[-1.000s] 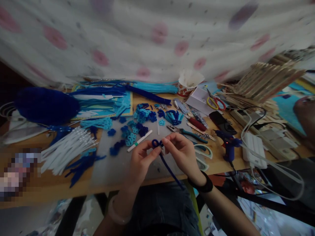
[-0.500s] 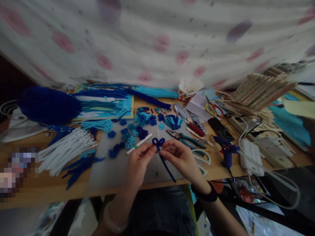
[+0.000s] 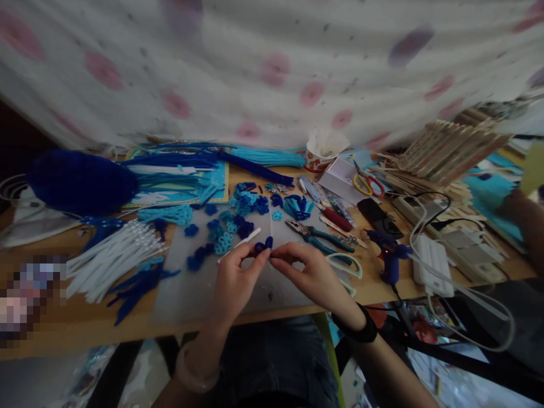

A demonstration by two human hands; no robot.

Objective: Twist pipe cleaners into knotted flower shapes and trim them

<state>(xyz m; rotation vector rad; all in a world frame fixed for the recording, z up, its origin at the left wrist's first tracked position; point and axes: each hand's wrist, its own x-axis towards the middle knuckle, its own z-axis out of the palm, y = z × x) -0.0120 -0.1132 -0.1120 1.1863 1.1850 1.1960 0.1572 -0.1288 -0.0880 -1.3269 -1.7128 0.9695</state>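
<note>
My left hand (image 3: 238, 279) pinches a dark blue looped pipe cleaner (image 3: 264, 245) over the grey mat (image 3: 182, 300). My right hand (image 3: 302, 273) is closed at the same piece, its thumb and finger pressed together beside the left fingertips. The two loops stick up above the fingers; the rest of the piece is hidden. A white marker (image 3: 250, 236) lies just behind my left hand. Blue and light blue flower shapes (image 3: 223, 242) lie behind it on the mat. Pliers with teal handles (image 3: 318, 233) rest beyond my right hand.
White stems (image 3: 117, 258) and a dark blue bundle (image 3: 80, 181) lie at left. Light-handled scissors (image 3: 346, 263), a glue gun (image 3: 389, 255), a power strip (image 3: 431, 266) and red-and-yellow scissors (image 3: 368, 184) are at right. Another person's hand (image 3: 525, 212) reaches in at the right edge.
The long tail of the dark blue piece, which pointed toward me, no longer shows. Its loops sit lower, and my hands are closer together. Another person's hand has appeared at the right edge.
</note>
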